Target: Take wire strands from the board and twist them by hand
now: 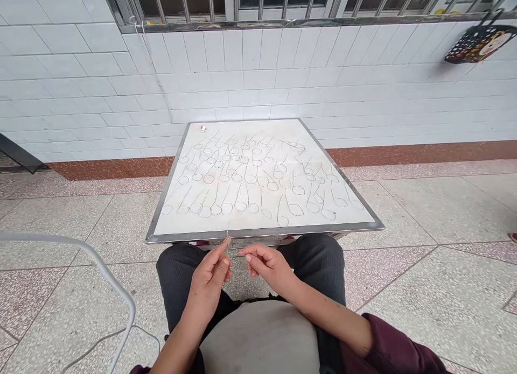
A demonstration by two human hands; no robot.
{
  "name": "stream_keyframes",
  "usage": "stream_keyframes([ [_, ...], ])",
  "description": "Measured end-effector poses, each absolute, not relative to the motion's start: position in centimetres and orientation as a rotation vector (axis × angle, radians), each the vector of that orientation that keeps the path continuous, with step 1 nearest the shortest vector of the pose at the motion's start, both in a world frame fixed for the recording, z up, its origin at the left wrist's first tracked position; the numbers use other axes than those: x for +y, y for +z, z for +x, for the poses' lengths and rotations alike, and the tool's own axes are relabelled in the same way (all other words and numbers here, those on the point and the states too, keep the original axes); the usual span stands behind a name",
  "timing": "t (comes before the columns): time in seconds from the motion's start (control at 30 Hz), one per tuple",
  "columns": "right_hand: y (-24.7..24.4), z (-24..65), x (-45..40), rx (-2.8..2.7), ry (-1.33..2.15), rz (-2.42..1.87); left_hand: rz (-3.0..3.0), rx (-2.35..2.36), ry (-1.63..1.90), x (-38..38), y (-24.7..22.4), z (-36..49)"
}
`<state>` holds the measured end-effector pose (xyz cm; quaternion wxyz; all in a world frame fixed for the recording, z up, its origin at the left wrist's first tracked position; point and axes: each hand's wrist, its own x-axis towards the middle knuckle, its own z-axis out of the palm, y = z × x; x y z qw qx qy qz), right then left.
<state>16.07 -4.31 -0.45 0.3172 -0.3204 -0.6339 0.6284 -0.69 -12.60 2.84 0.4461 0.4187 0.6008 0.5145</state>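
Wire (227,250) stretches between left hand (209,280) and right hand (266,265), both pinching it.
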Motion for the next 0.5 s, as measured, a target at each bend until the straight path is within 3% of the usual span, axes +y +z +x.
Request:
stream_keyframes([
  [0.3,-0.2,15.8,-3.2,-1.458,1.630,-0.881,0.862,1.434,1.285,-11.6,0.9,-1.7],
  [0.5,-1.1,16.3,1.7,-1.427,1.496,-0.940,0.886,1.443,0.942,-9.5,-7.9,-3.3],
])
